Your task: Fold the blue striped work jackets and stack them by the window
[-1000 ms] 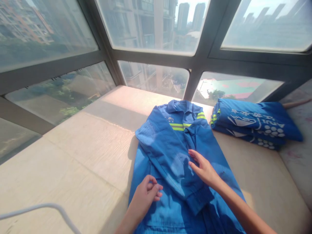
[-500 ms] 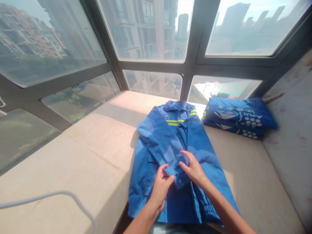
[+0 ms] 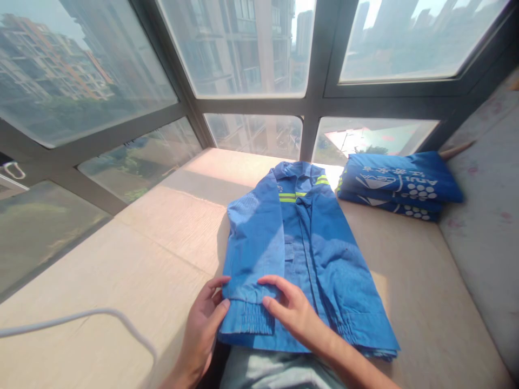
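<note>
A blue work jacket (image 3: 300, 259) with yellow-green reflective stripes lies front up, its collar toward the window. One sleeve (image 3: 255, 243) runs straight down the jacket's left side, with its gathered cuff near the hem. At the outer edge of this sleeve, just above the cuff, my left hand (image 3: 205, 321) grips the cloth between curled fingers and thumb. My right hand (image 3: 294, 310) holds the sleeve's inner edge, index finger and thumb on the fabric. The other sleeve (image 3: 340, 259) lies along the right side.
Folded blue garments with white print (image 3: 399, 183) are stacked at the back right beside the wall. A pale cable (image 3: 101, 312) curves over the light tabletop (image 3: 162, 259) at the left. Framed windows (image 3: 251, 135) border the far side.
Both hands have moved left with the sleeve, which lay slanted across the jacket's middle and now lies straight along its left side. The jacket's front placket and a pocket flap are uncovered.
</note>
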Demonstrator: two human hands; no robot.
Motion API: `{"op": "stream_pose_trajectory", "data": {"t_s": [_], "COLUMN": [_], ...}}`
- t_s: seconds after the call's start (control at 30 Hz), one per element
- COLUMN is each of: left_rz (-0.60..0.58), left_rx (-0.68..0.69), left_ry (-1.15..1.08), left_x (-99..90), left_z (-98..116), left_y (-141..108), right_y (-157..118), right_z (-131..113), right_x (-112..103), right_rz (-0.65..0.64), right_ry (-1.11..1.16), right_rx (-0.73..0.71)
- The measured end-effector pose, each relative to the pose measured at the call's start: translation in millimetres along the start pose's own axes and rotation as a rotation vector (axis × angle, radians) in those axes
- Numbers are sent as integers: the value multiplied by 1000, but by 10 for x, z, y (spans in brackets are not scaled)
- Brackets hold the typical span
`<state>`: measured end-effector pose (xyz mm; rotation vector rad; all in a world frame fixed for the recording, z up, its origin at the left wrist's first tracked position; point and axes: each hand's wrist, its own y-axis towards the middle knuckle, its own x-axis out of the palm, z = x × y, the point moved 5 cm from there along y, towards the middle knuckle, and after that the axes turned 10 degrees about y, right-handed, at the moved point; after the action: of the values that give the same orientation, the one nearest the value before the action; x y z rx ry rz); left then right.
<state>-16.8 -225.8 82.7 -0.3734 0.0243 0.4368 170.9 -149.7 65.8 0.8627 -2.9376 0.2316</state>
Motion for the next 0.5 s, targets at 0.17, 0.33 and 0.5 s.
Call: {"op": "stream_pose_trajectory", "data": {"t_s": [0.17, 0.33, 0.5], "left_rz": [-25, -24, -19], "left_rx": [-116, -143, -23], "left_ry": [165, 236, 297], "left_x": [-23, -51, -112], "left_z": [-656, -868, -661], "left_y": [59, 172, 166], "right_y": [-120, -165, -156], "right_z": [452, 626, 480], "right_x": [18, 18, 66], "right_rz": [-28, -116, -107], "right_ry": [-207, -254, -206], "right_rx": [72, 140, 95]}}
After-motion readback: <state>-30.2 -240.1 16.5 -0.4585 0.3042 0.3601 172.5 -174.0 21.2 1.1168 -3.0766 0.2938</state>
